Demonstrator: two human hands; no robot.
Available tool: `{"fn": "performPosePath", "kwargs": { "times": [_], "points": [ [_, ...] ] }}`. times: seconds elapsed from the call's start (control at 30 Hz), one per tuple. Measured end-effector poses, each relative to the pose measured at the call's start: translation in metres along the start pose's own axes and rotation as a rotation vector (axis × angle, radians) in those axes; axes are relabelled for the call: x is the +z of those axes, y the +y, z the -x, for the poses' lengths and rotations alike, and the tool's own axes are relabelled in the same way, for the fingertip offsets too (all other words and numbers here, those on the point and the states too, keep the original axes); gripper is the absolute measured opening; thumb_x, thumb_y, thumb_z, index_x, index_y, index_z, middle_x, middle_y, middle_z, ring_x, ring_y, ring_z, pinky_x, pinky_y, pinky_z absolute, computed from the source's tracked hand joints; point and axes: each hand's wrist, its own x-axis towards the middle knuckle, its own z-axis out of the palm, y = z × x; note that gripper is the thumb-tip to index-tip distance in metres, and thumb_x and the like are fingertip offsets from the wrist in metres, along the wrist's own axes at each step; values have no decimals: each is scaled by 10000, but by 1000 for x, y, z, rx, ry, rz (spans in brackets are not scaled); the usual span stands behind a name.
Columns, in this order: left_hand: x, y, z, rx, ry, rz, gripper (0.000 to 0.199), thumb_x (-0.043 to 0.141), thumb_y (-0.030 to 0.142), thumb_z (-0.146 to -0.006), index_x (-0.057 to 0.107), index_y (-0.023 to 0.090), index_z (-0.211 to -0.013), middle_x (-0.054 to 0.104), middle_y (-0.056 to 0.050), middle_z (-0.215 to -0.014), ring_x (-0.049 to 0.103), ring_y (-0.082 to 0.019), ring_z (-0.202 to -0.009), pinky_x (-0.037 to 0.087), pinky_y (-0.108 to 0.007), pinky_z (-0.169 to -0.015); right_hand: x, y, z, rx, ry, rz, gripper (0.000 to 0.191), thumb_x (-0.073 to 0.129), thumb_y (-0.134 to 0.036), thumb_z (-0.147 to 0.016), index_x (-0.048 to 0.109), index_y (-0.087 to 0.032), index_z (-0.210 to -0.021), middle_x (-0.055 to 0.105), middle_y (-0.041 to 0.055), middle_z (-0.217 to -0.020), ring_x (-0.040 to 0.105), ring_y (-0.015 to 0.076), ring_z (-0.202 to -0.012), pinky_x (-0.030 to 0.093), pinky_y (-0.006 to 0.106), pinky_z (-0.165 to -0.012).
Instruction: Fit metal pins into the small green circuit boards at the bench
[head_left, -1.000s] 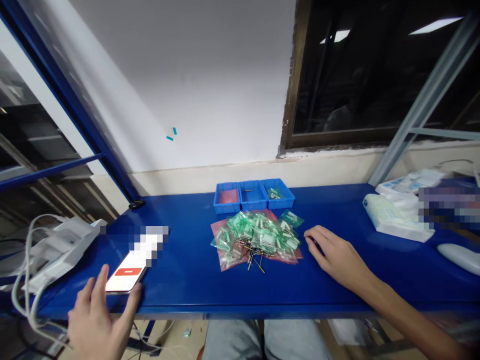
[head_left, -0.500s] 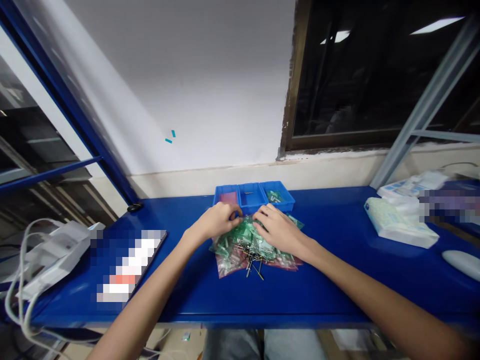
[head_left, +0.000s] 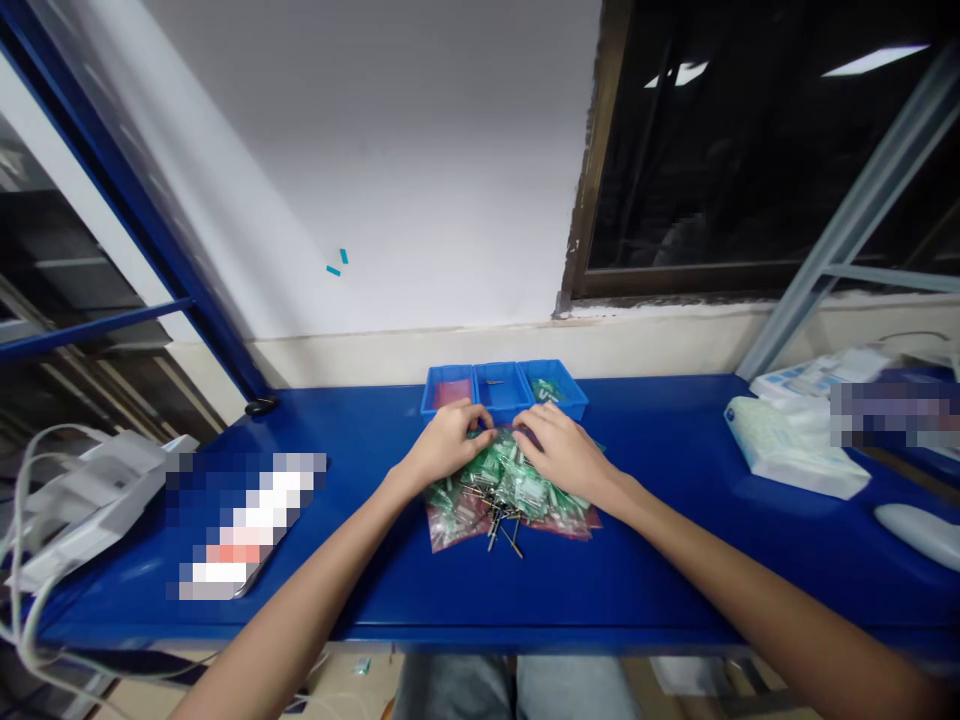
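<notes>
My left hand (head_left: 454, 438) rests at the left back of a heap of small plastic bags (head_left: 491, 465), its fingers curved and thumb held apart. Opposite it, my right hand (head_left: 559, 447) lies over the heap's right side, fingers bent and thumb spread. Nothing shows gripped in either hand; the undersides of the fingers are hidden. The bags are clear green and pink, with small pieces inside. Several thin metal pins (head_left: 504, 528) with thicker ends spill out at the heap's front.
Just behind the hands stand three joined blue bins (head_left: 501, 385), with pink bags, a thin metal piece and green bags inside. A blurred flat white item (head_left: 255, 530) and a white power strip (head_left: 112, 500) lie left. A tissue pack (head_left: 795, 445) and white mouse-like object (head_left: 922, 530) lie right.
My two hands have drawn a little closer together over the back of the heap. The right hand's fingers are more bent. The view has shifted slightly; the bins stay in place.
</notes>
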Motion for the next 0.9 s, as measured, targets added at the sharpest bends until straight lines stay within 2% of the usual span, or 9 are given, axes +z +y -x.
{"fn": "performPosePath", "kwargs": {
  "times": [0.13, 0.27, 0.4, 0.7, 0.9],
  "points": [
    [1, -2, -2, -7, 29, 91, 145, 619, 291, -869, 683, 161, -885, 626, -36, -826, 582, -166, -776, 426, -307, -728, -3, -2, -17, -7, -65, 27, 223, 422, -181, -988, 635, -191, -920, 660, 72, -891, 589, 228, -900, 453, 363, -814],
    [4, -3, -2, -70, 60, 226, 145, 608, 287, -863, 665, 155, -879, 638, -22, -763, 564, -137, -691, 422, -276, -658, -2, -7, -16, 41, 0, 41, 223, 403, -207, -998, 624, -180, -984, 660, 84, -949, 579, 240, -951, 456, 374, -839],
    [5, -3, -1, -87, 119, 306, 139, 567, 267, -881, 644, 154, -900, 669, -32, -799, 589, -131, -711, 435, -254, -634, 1, -7, -6, 58, 51, 10, 230, 406, -254, -1007, 595, -170, -1108, 661, 102, -1037, 571, 259, -1043, 464, 403, -891],
    [11, 0, 3, -81, 228, 351, 154, 558, 276, -911, 616, 151, -979, 688, -35, -805, 601, -125, -676, 457, -240, -601, 8, -7, -3, 101, 44, -51, 243, 458, -252, -974, 565, -178, -1178, 667, 119, -1048, 594, 270, -997, 488, 423, -828],
    [13, 0, 5, -54, 235, 301, 180, 543, 252, -937, 593, 162, -1084, 684, -25, -819, 592, -118, -667, 473, -243, -618, 15, 1, -3, 153, 20, -111, 231, 484, -276, -966, 585, -174, -1148, 670, 112, -1002, 600, 266, -989, 474, 395, -809]
  ]
}}
